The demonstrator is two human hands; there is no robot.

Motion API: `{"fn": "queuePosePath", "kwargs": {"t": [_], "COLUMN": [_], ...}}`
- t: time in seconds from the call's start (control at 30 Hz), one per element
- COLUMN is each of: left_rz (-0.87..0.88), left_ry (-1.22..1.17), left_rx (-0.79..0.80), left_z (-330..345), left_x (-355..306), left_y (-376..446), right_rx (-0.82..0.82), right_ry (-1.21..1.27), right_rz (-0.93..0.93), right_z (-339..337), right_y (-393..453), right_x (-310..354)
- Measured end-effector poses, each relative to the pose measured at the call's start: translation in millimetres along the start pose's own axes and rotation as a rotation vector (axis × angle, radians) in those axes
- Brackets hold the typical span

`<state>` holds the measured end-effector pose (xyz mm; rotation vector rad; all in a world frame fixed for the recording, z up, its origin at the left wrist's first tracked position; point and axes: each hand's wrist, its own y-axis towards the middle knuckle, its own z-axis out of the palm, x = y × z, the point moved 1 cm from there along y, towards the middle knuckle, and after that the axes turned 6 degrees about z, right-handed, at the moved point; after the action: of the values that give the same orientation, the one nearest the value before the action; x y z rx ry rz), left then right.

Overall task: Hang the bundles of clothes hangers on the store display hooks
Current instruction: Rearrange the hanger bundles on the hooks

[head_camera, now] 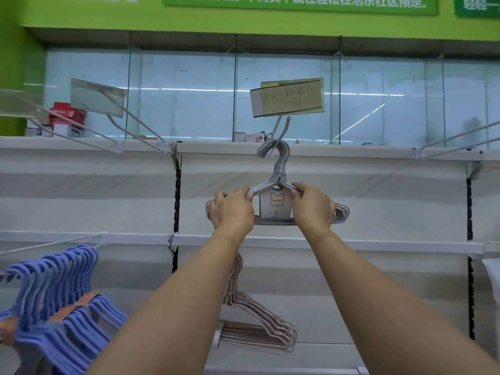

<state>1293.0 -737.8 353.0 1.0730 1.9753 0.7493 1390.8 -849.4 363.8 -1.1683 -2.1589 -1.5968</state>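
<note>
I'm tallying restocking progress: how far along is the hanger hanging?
Done: a pink bundle and blue bundles already hang on lower hooks. In hand: both hands, left and right, hold the white bundle, its hooks over the top display hook. Left: releasing it; other upper hooks are bare.

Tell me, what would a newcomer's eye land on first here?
Dead centre, a left hand and right hand hold a bundle of white hangers by its shoulders, its hooks over a display hook. Blue hangers crowd the lower left, and a pink bundle hangs below.
</note>
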Motion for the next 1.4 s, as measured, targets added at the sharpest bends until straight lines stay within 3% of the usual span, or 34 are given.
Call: {"fn": "queuePosePath", "kwargs": {"t": [0.33,0.67,0.83,1.0,1.1,1.2,1.4], "left_rz": [-0.006,0.139,0.282,0.459,0.527,0.449,-0.082], "left_ry": [-0.069,-0.009,0.037,-0.066,-0.042,0.0,0.075], "left_rx": [-0.059,-0.147,-0.159,-0.365,-0.405,-0.328,0.029], "left_z": [-1.1,-11.8,-18.4,-25.4,-23.5,-11.0,15.4], "left_x": [-5.1,-9.8,-15.2,-5.6,11.1,42.2,112.3], "left_y": [-9.2,-55.9,-105.7,-162.2,-194.2,-214.7,-211.0], "right_rx": [0.026,-0.183,-0.056,0.107,0.218,0.323,0.532], "right_ry": [-0.037,-0.114,-0.102,-0.07,-0.128,-0.146,-0.185], "right_rz": [-0.112,-0.199,-0.104,-0.014,0.013,0.05,0.108], "right_z": [-2.7,-8.4,-1.9,11.6,19.3,27.7,52.2], "right_y": [-3.5,-64.4,-106.9,-154.0,-174.4,-184.9,-187.1], "right_x": [-12.9,-49.5,-68.7,-83.4,-90.4,-93.7,-87.9]}}
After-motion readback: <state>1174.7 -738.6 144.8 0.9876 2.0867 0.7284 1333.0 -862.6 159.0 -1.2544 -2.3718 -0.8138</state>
